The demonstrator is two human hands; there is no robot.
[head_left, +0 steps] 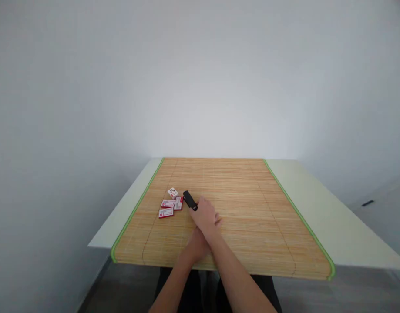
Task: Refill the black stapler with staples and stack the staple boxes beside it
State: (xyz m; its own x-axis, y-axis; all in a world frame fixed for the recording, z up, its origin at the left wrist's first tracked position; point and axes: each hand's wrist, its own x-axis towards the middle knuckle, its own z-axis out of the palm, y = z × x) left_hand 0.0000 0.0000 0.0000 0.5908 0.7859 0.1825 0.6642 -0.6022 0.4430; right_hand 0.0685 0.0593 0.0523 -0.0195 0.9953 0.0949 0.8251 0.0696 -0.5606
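My right hand (205, 215) lies crossed over my left near the middle of the mat. Its thumb and fingers close around the near end of a black stapler (189, 200), which points away to the left. Underneath, my left hand (197, 244) rests on the mat, mostly covered; a few of its fingertips peek out on the right side. Just left of the stapler are several small red-and-white boxes: one box (178, 203) close beside it, another box (168, 203) further left, and a third box (166, 212) nearer me. Behind them sits a white box with a dark picture (173, 193).
A bamboo mat (245, 208) with green edging covers the middle of a white table (317, 204) and hangs over its front edge. A plain wall (213, 87) stands behind the table. A small dark fixture (367, 203) is on the right wall.
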